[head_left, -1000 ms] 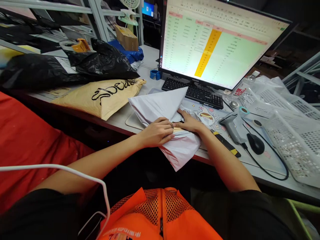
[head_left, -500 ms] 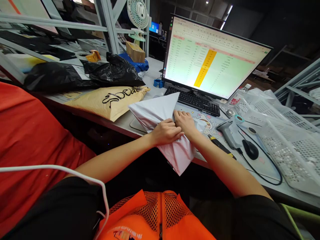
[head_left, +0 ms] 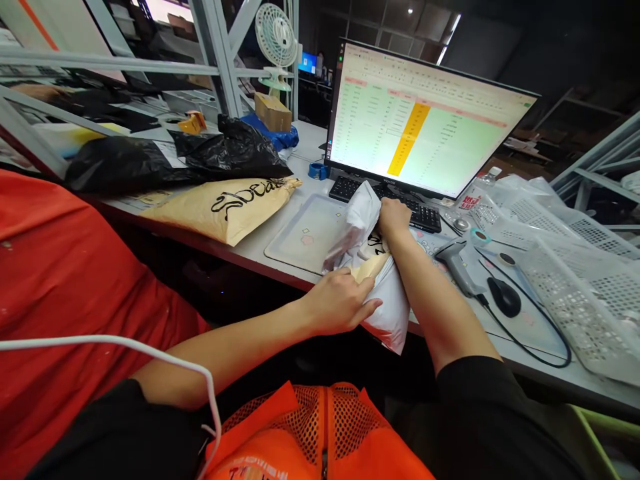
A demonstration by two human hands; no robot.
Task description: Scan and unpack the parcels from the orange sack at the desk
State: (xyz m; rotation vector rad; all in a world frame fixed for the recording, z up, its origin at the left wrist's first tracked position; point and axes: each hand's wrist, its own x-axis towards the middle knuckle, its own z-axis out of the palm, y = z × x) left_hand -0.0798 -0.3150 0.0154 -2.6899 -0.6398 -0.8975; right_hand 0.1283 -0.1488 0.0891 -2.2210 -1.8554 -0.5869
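Note:
A white plastic mailer bag [head_left: 395, 300] lies across the desk's front edge, torn open along its upper part. Through the tear shows a cream-coloured package [head_left: 371, 268] with black lettering. My left hand [head_left: 340, 301] grips the near side of the opening, its fingers partly hidden in the bag and its thumb stretched out. Closed on the far end of the torn plastic is my right hand [head_left: 394, 219], just in front of the keyboard [head_left: 425, 217]. A loose flap [head_left: 361, 210] of the mailer stands up between the hands.
Left on the desk lie a yellow lettered bag [head_left: 200, 212] and black plastic bags [head_left: 235, 150]. A monitor [head_left: 425, 120] stands behind. To the right are a barcode scanner [head_left: 457, 267], a mouse [head_left: 504, 297] and white perforated baskets [head_left: 575, 293]. A white cable [head_left: 125, 341] crosses low left.
The mailer has been torn open, baring the cream package. My right hand has moved away and to the right with the plastic; my left hand has shifted slightly nearer me.

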